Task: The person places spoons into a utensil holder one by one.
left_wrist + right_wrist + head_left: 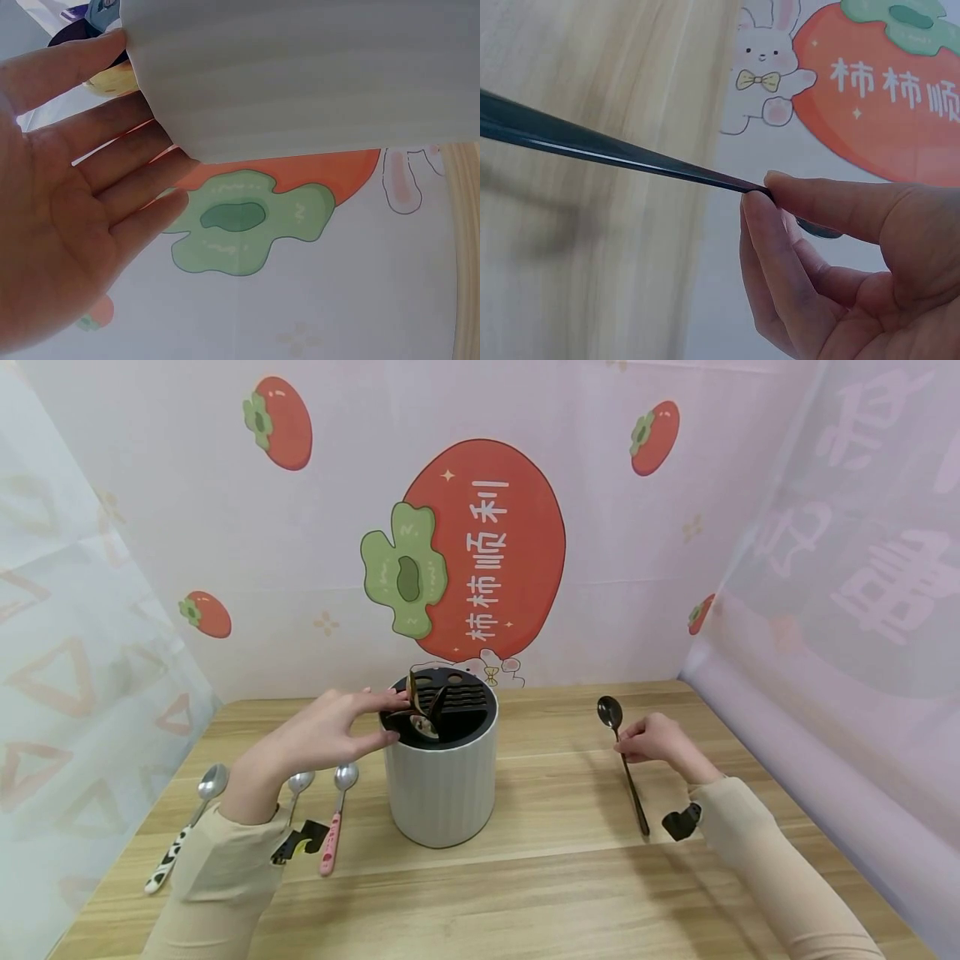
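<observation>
The right hand (654, 739) pinches a dark spoon (622, 152) right of the white holder (441, 797) — well apart from it; the left hand (322, 731), fingers extended, is at the holder's rim beside gold-toned spoons (424, 727). Silver-bowled spoons (346, 775) lie on the tabletop (555, 893).

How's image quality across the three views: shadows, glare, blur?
Head: soft shadow on the table beside the right sleeve, glint on the bowl of the pink-handled spoon; left wrist: dim, left hand and pale container shaded; right wrist: pale glint along the dark spoon, blurry shadow on the table.
</observation>
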Demonstrator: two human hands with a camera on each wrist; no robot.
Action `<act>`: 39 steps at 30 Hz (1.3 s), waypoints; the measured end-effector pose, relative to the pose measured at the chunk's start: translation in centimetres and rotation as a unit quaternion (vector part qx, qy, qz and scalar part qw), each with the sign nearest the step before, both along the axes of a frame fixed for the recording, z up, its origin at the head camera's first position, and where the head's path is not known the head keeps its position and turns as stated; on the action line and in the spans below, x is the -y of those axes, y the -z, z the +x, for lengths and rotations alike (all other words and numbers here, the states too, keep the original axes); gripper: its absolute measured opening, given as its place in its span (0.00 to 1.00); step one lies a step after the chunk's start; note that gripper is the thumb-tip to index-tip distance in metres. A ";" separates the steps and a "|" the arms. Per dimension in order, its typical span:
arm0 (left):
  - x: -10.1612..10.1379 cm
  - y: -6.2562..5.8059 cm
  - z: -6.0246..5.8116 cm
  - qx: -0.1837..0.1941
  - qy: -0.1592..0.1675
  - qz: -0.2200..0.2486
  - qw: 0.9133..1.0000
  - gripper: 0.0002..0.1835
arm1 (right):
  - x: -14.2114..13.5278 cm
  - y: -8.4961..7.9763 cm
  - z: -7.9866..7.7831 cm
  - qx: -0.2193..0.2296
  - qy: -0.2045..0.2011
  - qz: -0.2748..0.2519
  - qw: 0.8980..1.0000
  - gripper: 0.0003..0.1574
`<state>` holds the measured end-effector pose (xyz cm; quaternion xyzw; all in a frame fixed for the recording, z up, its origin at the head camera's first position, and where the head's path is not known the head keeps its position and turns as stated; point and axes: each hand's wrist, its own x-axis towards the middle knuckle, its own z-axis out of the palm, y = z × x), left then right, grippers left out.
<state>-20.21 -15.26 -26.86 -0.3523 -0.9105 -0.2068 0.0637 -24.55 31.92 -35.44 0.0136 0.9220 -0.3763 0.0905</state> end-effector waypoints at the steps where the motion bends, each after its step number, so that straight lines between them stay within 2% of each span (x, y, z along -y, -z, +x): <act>1: 0.0 0.0 0.0 0.000 0.000 0.000 1.000 0.25 | 0.1 -0.1 0.0 -0.001 0.000 -0.003 1.000 0.12; 12: 0.0 0.0 0.0 0.000 -0.001 0.002 1.000 0.25 | 2.2 -1.8 0.9 -0.024 -0.005 -0.001 1.000 0.16; 29: 0.1 0.0 -0.1 0.001 0.000 0.003 1.000 0.25 | 4.1 -3.9 1.6 -0.067 -0.032 -0.001 0.997 0.15; 39: 0.1 0.1 -0.1 0.005 -0.002 0.000 1.000 0.26 | 5.4 -5.2 2.0 -0.088 -0.031 -0.027 0.995 0.16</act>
